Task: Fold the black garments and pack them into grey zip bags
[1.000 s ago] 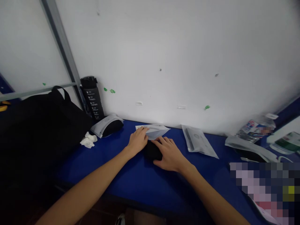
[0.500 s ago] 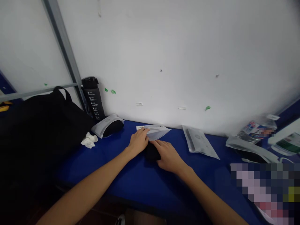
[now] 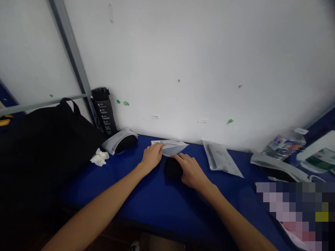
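Observation:
My left hand (image 3: 153,155) is closed on the left edge of a frosted plastic zip bag (image 3: 174,148), which lies with its mouth partly open on the blue table. Just in front of that bag is a black rounded bundle (image 3: 172,170), dark and without visible detail. The fingers of my right hand (image 3: 191,170) curl over the bundle's right side and hold it near the bag's mouth. Between the two hands there is a small gap.
A black bag (image 3: 52,139), a dark water bottle (image 3: 106,113), crumpled tissue (image 3: 99,157) and a frosted pouch with black contents (image 3: 117,139) stand left. To the right lie another frosted pouch (image 3: 222,158), a third pouch (image 3: 274,164) and a clear plastic bottle (image 3: 282,144). Behind rises a white wall (image 3: 167,62).
The black bundle and my right hand have shifted slightly right, away from my left hand. My left hand has moved a little left, still at the bag's edge.

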### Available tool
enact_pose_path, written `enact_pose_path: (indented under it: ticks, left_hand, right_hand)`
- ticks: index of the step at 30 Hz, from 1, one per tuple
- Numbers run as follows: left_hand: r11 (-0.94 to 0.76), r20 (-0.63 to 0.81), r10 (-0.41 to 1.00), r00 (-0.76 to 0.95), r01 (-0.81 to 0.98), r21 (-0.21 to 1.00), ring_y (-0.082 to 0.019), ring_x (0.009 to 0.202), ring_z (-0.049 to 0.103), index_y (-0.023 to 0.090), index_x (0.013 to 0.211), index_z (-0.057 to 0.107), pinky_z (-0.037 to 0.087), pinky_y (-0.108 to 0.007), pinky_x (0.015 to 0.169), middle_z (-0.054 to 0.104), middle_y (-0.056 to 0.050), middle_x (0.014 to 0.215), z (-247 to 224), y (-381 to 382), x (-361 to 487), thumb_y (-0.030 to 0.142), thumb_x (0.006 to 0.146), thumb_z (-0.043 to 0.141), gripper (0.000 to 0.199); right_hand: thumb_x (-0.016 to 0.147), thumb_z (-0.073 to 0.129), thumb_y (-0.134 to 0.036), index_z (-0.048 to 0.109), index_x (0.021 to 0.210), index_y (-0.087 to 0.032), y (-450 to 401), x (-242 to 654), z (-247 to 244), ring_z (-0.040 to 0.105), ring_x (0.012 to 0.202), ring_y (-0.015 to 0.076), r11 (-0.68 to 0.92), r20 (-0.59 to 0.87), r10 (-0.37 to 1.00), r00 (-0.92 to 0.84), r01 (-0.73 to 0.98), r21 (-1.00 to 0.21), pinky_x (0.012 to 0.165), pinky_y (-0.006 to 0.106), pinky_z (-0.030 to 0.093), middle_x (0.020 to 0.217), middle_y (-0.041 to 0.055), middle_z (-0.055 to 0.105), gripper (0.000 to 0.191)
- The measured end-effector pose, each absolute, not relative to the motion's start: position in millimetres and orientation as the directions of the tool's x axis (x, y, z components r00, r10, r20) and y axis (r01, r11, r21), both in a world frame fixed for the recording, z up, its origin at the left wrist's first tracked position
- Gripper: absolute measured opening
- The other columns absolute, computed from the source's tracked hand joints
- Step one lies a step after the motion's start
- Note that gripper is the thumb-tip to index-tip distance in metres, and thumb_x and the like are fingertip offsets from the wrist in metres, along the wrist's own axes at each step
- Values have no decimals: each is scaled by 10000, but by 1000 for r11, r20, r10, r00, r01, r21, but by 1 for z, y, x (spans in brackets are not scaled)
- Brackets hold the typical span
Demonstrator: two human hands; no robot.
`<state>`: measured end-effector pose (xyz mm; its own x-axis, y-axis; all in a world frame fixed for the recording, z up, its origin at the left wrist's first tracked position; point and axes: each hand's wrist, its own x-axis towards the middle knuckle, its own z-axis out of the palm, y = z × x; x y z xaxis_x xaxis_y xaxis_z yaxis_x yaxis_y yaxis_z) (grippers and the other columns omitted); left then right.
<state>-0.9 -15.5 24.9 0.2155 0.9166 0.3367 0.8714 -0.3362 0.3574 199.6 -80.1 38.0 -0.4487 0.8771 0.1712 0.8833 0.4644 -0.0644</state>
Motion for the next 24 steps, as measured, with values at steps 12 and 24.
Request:
enact_pose_path:
  ticks: [12,24]
  left_hand:
    - [-379,355,899,255,859,344,-260,1270,683,273,1402,648,550,-395,1043,699,-55,1418,23,-18,1,238,1089,408,395]
    - [-583,372,808,458,717,382,-205,1167,722,293,1360,704,585,-280,991,757,-14,1288,21,-31,13,198,972,615,410]
  right_hand:
    - [702,548,60,530,1422,-205,-75,207,37,627,1062,295,421,279,879,-386,904,-73,900,385,451,1242,123,630,768]
    - [1002,471,-112,197,1702,-290,-78,214,40,407,1553,282,862,630,427,-649,502,-68,1303,594,291,1682,105,425,773]
